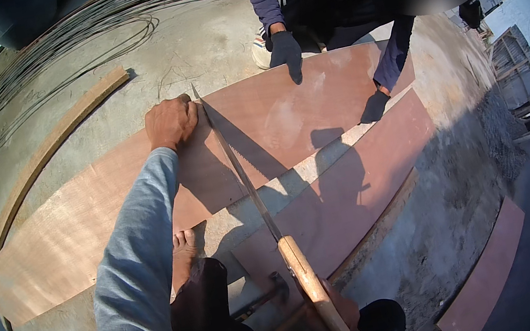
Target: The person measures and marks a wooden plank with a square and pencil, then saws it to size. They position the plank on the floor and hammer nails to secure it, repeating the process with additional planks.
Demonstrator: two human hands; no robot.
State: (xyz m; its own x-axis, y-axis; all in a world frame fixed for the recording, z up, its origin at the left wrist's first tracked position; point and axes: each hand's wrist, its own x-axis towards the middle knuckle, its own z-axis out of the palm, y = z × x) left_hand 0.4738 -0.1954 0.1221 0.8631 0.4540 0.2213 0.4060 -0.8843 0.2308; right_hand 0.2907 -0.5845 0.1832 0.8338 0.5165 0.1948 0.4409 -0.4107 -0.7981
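Reddish-brown ply sheet point(203, 176), thin w/ faint grain, lies over rough concrete point(201, 42). Handsaw point(270, 221) reaches across it: long narrow metal blade, toothed edge, pale rounded wood handle, R hand point(347, 310) wrapped round that. L hand point(171, 123) sits curled at ply's far edge nr saw tip, can't tell if gripping.

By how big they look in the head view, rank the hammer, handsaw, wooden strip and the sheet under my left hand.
1. Brown sheet
2. Handsaw and wooden strip: unsure, since the handsaw comes nearer the camera
3. Hammer
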